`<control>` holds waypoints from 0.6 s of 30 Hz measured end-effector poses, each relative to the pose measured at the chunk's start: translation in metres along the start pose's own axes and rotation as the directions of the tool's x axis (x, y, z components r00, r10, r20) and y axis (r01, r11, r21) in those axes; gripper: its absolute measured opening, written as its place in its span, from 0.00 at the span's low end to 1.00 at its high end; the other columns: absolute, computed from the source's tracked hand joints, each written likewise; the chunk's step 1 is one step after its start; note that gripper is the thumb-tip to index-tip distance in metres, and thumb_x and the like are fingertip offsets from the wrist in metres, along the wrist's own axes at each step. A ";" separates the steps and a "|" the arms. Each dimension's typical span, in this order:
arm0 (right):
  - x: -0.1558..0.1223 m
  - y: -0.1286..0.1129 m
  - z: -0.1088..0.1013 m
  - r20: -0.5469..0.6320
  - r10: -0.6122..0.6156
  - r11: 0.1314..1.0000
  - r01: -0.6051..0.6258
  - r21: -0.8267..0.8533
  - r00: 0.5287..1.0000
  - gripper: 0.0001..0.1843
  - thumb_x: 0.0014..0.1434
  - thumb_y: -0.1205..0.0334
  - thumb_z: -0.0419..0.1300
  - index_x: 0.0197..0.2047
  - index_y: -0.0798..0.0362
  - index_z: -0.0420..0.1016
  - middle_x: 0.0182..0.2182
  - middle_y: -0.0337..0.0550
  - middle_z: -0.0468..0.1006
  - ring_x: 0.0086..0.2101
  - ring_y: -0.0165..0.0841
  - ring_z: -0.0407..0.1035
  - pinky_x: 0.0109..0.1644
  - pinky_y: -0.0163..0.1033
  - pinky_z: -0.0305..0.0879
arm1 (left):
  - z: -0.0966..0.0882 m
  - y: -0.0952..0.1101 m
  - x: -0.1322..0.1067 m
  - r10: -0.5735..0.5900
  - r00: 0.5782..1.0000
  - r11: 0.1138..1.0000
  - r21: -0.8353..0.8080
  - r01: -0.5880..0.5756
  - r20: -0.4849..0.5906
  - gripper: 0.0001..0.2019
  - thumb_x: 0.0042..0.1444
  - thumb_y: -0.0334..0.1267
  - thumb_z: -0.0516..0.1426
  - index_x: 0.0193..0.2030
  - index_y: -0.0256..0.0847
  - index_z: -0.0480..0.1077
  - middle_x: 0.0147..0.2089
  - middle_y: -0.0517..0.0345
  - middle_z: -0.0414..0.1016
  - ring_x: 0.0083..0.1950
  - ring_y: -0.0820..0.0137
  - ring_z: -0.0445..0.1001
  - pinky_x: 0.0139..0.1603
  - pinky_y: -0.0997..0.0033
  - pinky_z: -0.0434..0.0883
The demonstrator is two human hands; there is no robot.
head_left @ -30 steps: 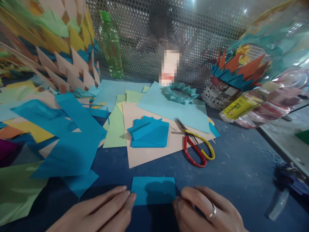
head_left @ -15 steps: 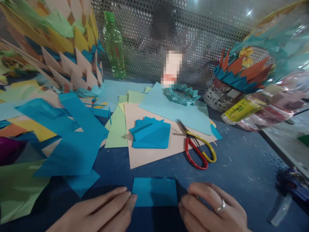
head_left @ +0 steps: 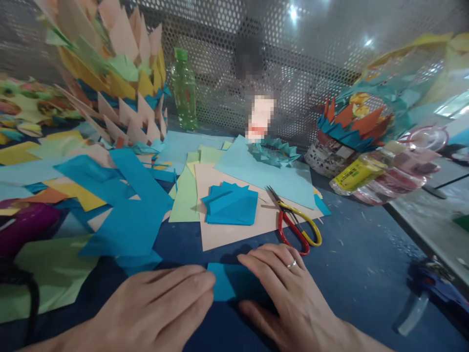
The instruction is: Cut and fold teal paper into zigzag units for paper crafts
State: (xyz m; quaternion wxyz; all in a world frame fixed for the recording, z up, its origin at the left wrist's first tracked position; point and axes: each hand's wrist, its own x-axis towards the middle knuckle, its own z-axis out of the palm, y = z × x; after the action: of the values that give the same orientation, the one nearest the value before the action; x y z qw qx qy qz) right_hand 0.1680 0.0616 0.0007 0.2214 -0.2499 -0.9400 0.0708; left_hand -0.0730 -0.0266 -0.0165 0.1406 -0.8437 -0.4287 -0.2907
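Note:
A small blue paper rectangle [head_left: 224, 284] lies flat on the dark blue table in front of me. My left hand [head_left: 161, 305] is at its left edge, fingertips pressed together and closed on that edge. Over the right part of the paper, my right hand [head_left: 284, 296] is spread, with the thumb apart from the fingers and a ring on one finger; it hides that side of the sheet. Beyond them rests a pile of folded blue paper pieces [head_left: 234, 205]. Scissors [head_left: 293, 215] with one red and one yellow handle lie just past my right hand.
Blue sheets and scraps [head_left: 128, 222] spread at the left, near a purple tool [head_left: 32, 225]. A green bottle [head_left: 184, 93] and a tall paper-petal piece [head_left: 120, 73] stand behind. At right are plastic bottles [head_left: 388, 171] and a blue glue gun [head_left: 436, 286].
My right hand has moved left and forward from beside the paper to over it, its fingers spreading. My left hand stays at the left edge. The view has shifted slightly.

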 end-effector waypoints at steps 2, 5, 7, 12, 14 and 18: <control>-0.001 0.000 0.000 0.002 0.013 1.000 -0.013 0.018 1.000 0.20 0.62 0.56 0.60 0.55 0.55 0.70 0.47 0.49 0.79 0.47 0.41 0.70 0.50 0.46 0.68 | 0.001 -0.002 0.005 -0.029 0.998 0.999 0.014 0.030 -0.050 0.14 0.62 0.29 0.50 0.47 0.41 0.75 0.48 0.58 0.79 0.51 0.69 0.75 0.56 0.71 0.68; -0.001 -0.001 0.000 -0.003 0.018 0.998 -0.018 0.064 1.000 0.19 0.61 0.58 0.61 0.55 0.54 0.70 0.45 0.48 0.79 0.47 0.41 0.70 0.51 0.46 0.67 | 0.001 -0.007 0.011 -0.069 0.996 0.998 0.001 0.069 -0.052 0.15 0.62 0.25 0.49 0.48 0.40 0.74 0.50 0.58 0.79 0.54 0.70 0.74 0.56 0.72 0.66; -0.001 -0.002 -0.001 -0.031 0.021 0.995 -0.018 0.097 0.999 0.17 0.62 0.62 0.60 0.54 0.55 0.71 0.44 0.48 0.79 0.46 0.40 0.70 0.51 0.46 0.67 | 0.001 -0.010 0.015 -0.108 0.994 0.994 -0.037 0.107 -0.017 0.16 0.63 0.25 0.49 0.49 0.40 0.74 0.50 0.58 0.79 0.55 0.70 0.73 0.55 0.73 0.67; -0.002 -0.005 0.000 -0.128 -0.018 0.988 0.037 0.150 0.992 0.17 0.62 0.75 0.53 0.51 0.54 0.73 0.36 0.44 0.79 0.41 0.35 0.71 0.48 0.42 0.65 | -0.002 -0.011 0.020 -0.154 0.988 0.986 -0.066 0.154 0.005 0.17 0.63 0.25 0.48 0.53 0.41 0.72 0.53 0.59 0.77 0.56 0.72 0.73 0.56 0.75 0.67; -0.003 -0.004 -0.001 -0.156 -0.039 0.987 0.062 0.148 0.987 0.15 0.62 0.76 0.52 0.46 0.52 0.75 0.34 0.43 0.78 0.41 0.34 0.70 0.48 0.42 0.63 | -0.005 -0.008 0.019 -0.155 0.988 0.986 -0.061 0.153 -0.027 0.18 0.62 0.24 0.49 0.53 0.42 0.72 0.53 0.59 0.77 0.56 0.72 0.73 0.57 0.74 0.67; -0.003 -0.003 -0.005 -0.184 -0.035 0.995 0.052 0.087 0.982 0.13 0.62 0.75 0.53 0.39 0.51 0.76 0.37 0.39 0.80 0.48 0.35 0.69 0.56 0.43 0.55 | -0.011 -0.003 0.007 -0.048 0.997 0.997 -0.059 0.044 -0.060 0.16 0.61 0.30 0.51 0.52 0.46 0.74 0.49 0.61 0.79 0.52 0.68 0.77 0.55 0.70 0.72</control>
State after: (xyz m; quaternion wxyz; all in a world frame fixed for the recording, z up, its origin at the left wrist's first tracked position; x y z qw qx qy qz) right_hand 0.1716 0.0578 0.0041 0.3193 -0.2244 -0.9167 0.0859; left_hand -0.0760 -0.0256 -0.0033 0.1225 -0.8281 -0.4349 -0.3319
